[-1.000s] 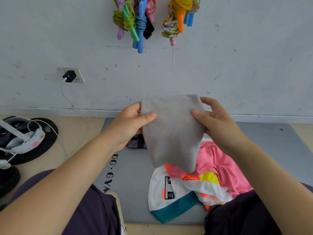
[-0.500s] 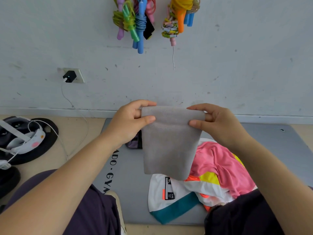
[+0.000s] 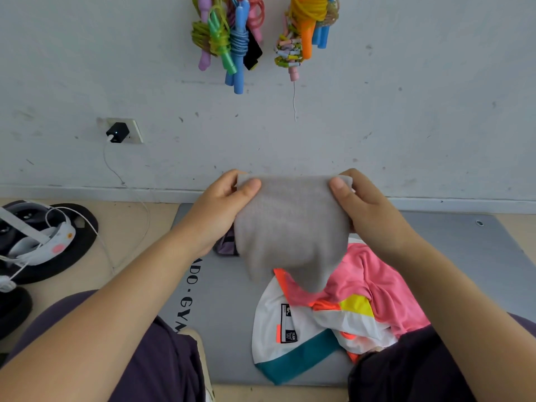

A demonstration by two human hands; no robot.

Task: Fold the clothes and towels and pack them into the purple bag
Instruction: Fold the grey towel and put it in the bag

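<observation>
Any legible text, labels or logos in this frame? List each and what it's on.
"DO-GYM", partly cut off by the left forearm: printed on the grey mat.
"TEAM", on the lower black tag of the white and teal garment; the rest of that tag is too small to read.
Upper black tag on the same garment: logo only, unreadable.
Nothing else carries text.

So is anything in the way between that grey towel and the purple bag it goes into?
Nothing visible. The left hand and right hand hold the grey towel up, hiding most of the purple bag behind it.
</observation>
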